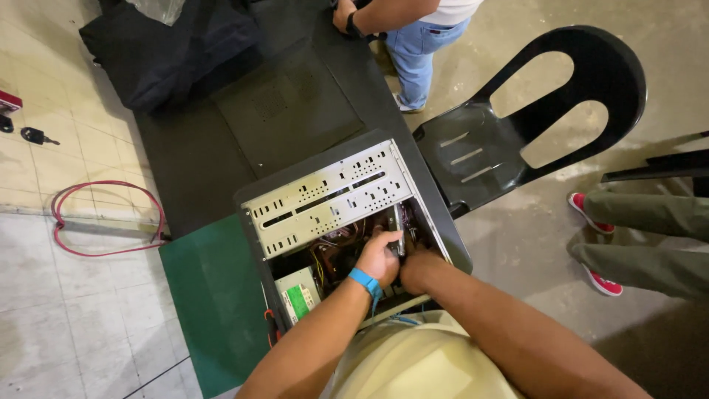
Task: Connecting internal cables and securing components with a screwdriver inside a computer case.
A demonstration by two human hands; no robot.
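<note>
Tiled floor (81, 295) fills the left of the frame, bare concrete the right. Listed by size:

- Black table (221, 140), running from top centre to lower centre.
- Black plastic chair (517, 125), upper right, just beside the table.
- Dark cloth bundle (170, 44), upper left, on the table.
- Open desktop computer case (436, 214), centre, lying on its side on the table; a perforated metal drive cage (325, 196) spans its upper half.
- Green mat (214, 310), lower left, partly under the case.
- Two other persons: one in jeans (417, 44) at top centre, one in olive trousers and red shoes (602, 284) at the right edge.
- Red cable (103, 218) looped on the tiles, left.
- Power supply with green label (299, 295), in the case's lower corner.
- Your left hand (378, 258), blue wristband (364, 281) on the wrist, is inside the case, fingers curled around a narrow upright circuit card (399, 229).
- Your right hand (417, 267) is just beside it, deep in the case; how far it is closed, you cannot tell.
- Screwdriver (271, 325), on the mat at the case's edge.
- Key (35, 136), left edge, on the tiles.
</note>
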